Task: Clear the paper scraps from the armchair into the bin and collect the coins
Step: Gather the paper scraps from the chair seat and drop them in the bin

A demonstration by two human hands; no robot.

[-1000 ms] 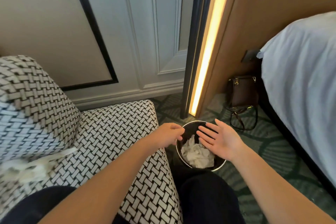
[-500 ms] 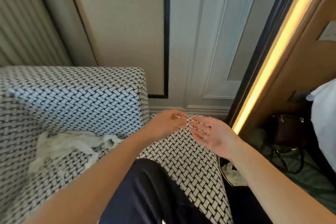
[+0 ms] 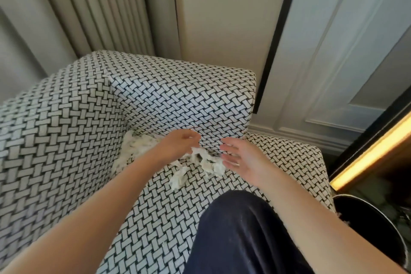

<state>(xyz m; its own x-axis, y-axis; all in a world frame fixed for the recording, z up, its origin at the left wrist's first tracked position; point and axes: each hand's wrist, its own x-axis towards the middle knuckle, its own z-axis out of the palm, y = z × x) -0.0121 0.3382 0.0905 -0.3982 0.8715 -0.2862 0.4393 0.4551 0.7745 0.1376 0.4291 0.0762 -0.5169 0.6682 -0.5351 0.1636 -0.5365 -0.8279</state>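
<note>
The left hand [image 3: 178,145] hangs with its fingers curled down over the scraps [image 3: 203,162]; I cannot tell whether it pinches any paper yet. The right hand [image 3: 243,159] is spread, palm turned toward the same heap and just beside it. The scraps lie on the armchair [image 3: 66,140] seat against the backrest, with more behind the left wrist. The bin [image 3: 364,227] stands on the floor to the right, well apart. No coins show. A loose scoop could shed bits on the way to the bin, or push coins hidden under the paper into the seat crease.
</note>
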